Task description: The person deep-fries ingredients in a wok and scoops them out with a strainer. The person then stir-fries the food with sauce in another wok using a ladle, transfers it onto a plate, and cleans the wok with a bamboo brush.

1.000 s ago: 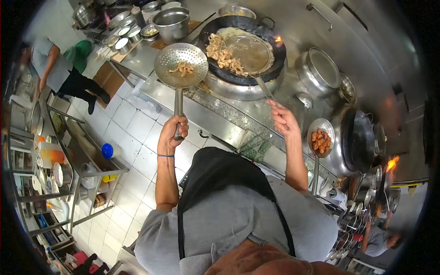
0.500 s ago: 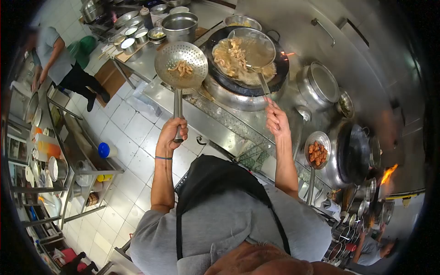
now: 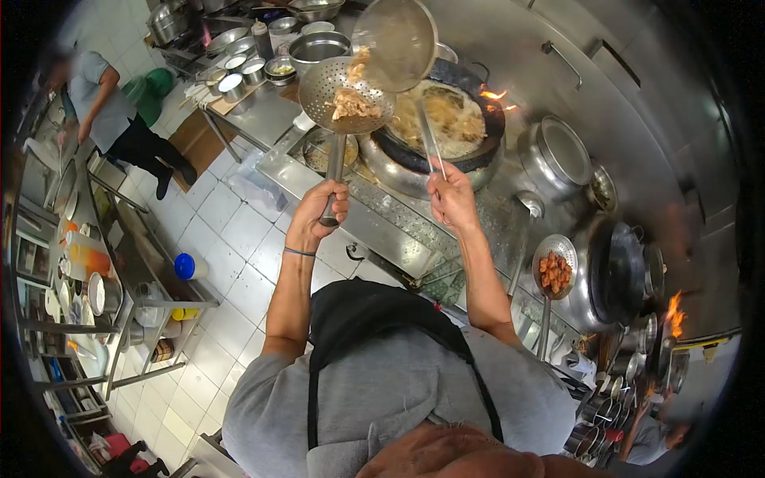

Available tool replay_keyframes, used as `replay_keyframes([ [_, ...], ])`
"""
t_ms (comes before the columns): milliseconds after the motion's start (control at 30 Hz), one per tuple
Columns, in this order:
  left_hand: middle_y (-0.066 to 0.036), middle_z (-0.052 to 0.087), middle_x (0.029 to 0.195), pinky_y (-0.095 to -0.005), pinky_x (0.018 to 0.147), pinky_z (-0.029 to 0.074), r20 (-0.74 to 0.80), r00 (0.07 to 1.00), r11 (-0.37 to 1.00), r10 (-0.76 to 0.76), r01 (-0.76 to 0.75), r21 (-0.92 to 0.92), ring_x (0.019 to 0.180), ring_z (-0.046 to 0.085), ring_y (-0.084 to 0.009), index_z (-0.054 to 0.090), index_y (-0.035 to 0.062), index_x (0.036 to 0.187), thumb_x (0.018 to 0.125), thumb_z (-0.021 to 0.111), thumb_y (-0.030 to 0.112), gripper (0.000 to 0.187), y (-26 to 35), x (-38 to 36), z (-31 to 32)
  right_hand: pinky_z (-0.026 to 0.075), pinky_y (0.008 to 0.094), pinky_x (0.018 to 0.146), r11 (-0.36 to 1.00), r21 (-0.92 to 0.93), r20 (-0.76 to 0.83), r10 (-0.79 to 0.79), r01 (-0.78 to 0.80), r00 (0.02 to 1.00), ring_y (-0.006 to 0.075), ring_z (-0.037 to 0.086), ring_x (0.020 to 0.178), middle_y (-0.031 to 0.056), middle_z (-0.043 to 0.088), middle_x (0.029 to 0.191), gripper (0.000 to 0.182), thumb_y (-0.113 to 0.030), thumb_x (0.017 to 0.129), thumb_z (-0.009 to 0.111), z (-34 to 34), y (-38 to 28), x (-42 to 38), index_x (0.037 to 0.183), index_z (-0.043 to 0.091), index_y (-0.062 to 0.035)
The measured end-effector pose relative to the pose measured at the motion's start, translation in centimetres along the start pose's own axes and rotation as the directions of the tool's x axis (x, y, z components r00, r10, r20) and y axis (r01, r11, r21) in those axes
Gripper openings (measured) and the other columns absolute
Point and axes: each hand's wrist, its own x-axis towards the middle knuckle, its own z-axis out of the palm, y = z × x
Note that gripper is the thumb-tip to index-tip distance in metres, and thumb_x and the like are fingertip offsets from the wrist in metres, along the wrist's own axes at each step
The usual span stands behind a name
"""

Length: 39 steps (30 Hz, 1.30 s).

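My left hand point(image 3: 322, 210) is wrapped round the handle of a perforated ladle point(image 3: 319, 89). Pale fried pieces point(image 3: 355, 105) lie in its bowl. In my right hand point(image 3: 452, 196) is the thin handle of a round mesh strainer point(image 3: 396, 44), which hangs tilted over the ladle's far rim. Some pieces hang between strainer and ladle. Beyond and to the right sits a wok point(image 3: 498, 131) of bubbling oil point(image 3: 446, 119), with pieces at its surface and flames at its right edge.
A second perforated ladle point(image 3: 555, 267) holds reddish-brown pieces beside another wok point(image 3: 617, 275) at right. Metal pots point(image 3: 317, 49) and small bowls stand at the upper left. A flame point(image 3: 675, 315) burns far right. A co-worker point(image 3: 107, 111) stands at left; another person is at lower right.
The strainer has moved up and left out of the oil to above the ladle, tipping pieces into it. The ladle has shifted right toward the wok and now holds a bigger heap.
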Motion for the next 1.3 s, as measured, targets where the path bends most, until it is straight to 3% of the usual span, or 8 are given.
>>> replay_keyframes([
  [100,0.000,0.046,0.067,-0.0265,0.041,0.038,-0.026,1.000,1.000,0.014,-0.014,-0.009,0.047,0.042,-0.0085,0.048,0.0079,0.082,0.087,0.055,0.009,0.009,-0.3,-0.7,-0.5,0.029,0.0255,0.029,0.980,-0.198,-0.204,-0.069,0.028,0.977,0.0065,0.036,0.036,0.0016,0.052,0.068,0.041,-0.004,0.096,0.049,-1.3,-0.6,-1.5,0.136,0.049,-0.0012],
  [367,0.000,0.045,0.067,-0.0266,0.042,0.038,-0.104,0.993,0.999,0.051,-0.052,-0.004,0.048,0.043,-0.0088,0.047,0.0079,0.085,0.086,0.055,0.007,0.008,-1.5,-2.6,-3.2,0.029,0.0258,0.029,0.974,-0.185,-0.328,0.060,-0.127,0.943,0.0071,0.036,0.036,0.0020,0.052,0.069,0.045,-0.003,0.094,0.046,-6.1,2.2,-4.5,0.139,0.043,0.0005],
  [533,0.000,0.046,0.067,-0.0272,0.042,0.039,-0.132,0.991,1.000,0.025,-0.025,-0.005,0.048,0.043,-0.0093,0.048,0.0077,0.084,0.086,0.055,0.008,0.008,-1.7,-2.1,-3.9,0.030,0.0259,0.029,0.979,-0.041,-0.277,0.183,-0.202,0.943,0.0076,0.036,0.037,0.0029,0.053,0.071,0.049,-0.003,0.092,0.049,-5.3,4.1,-3.0,0.140,0.037,0.0006],
  [733,-0.001,0.047,0.067,-0.0274,0.042,0.039,-0.130,0.991,0.999,0.038,-0.037,0.003,0.048,0.044,-0.0094,0.048,0.0078,0.083,0.086,0.055,0.008,0.008,-2.4,-2.7,-4.5,0.030,0.0248,0.029,0.963,0.237,-0.263,0.192,-0.130,0.946,0.0062,0.036,0.038,0.0019,0.052,0.071,0.048,-0.002,0.093,0.048,-4.7,3.6,-4.4,0.139,0.037,0.0021],
  [833,0.000,0.046,0.066,-0.0273,0.042,0.039,-0.165,0.985,0.999,0.050,-0.050,0.006,0.048,0.043,-0.0093,0.048,0.0078,0.082,0.086,0.055,0.007,0.008,-2.4,-3.5,-4.2,0.029,0.0243,0.029,0.981,0.160,-0.295,0.151,-0.107,0.944,0.0061,0.035,0.037,0.0019,0.052,0.071,0.046,-0.002,0.094,0.047,-5.2,3.6,-5.3,0.139,0.036,0.0026],
  [1133,-0.001,0.046,0.066,-0.0272,0.042,0.038,-0.166,0.986,1.000,0.028,-0.026,0.013,0.048,0.043,-0.0095,0.049,0.0072,0.082,0.086,0.055,0.007,0.007,-2.5,-2.8,-4.6,0.028,0.0256,0.028,0.973,-0.030,-0.256,0.214,-0.229,0.943,0.0073,0.034,0.035,0.0023,0.052,0.067,0.047,-0.005,0.096,0.047,-5.4,2.2,-6.3,0.141,0.038,0.0026],
  [1233,-0.001,0.047,0.067,-0.0277,0.042,0.039,-0.166,0.986,0.999,0.013,-0.007,0.036,0.048,0.044,-0.0100,0.050,0.0068,0.082,0.086,0.055,0.007,0.007,-2.7,-1.7,-5.2,0.028,0.0251,0.028,0.970,-0.018,-0.195,0.233,-0.241,0.953,0.0070,0.033,0.034,0.0020,0.052,0.067,0.046,-0.005,0.095,0.048,-5.0,2.9,-3.8,0.140,0.039,0.0015],
  [1300,-0.001,0.048,0.067,-0.0282,0.042,0.039,-0.168,0.986,0.999,-0.005,0.012,0.045,0.048,0.044,-0.0104,0.050,0.0065,0.081,0.086,0.055,0.008,0.007,-3.0,-0.8,-5.7,0.027,0.0249,0.028,0.964,0.113,-0.135,0.256,-0.241,0.957,0.0068,0.032,0.034,0.0021,0.051,0.067,0.045,-0.005,0.095,0.048,-5.7,3.6,-2.9,0.139,0.040,0.0006],
])
